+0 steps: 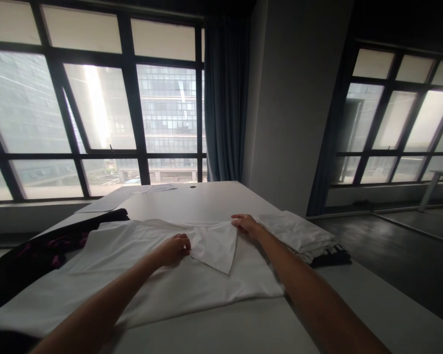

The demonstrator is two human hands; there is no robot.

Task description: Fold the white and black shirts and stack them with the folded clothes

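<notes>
Hands at work on white garment (162,280) spread flat on table (214,196) | left hand (173,249) pinches folded-in flap (216,248), right hand (247,224) pins its upper edge — risk: thin cloth may slip and the flap spring open | folded stack (299,233) just right.

White garment (162,290) flat on table; sleeve folded inward

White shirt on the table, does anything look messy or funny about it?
Nothing looks spilled or torn. The white shirt lies mostly flat on the table, with one flap turned over by both hands, left hand and right hand. A dark garment lies bunched at the left.
</notes>
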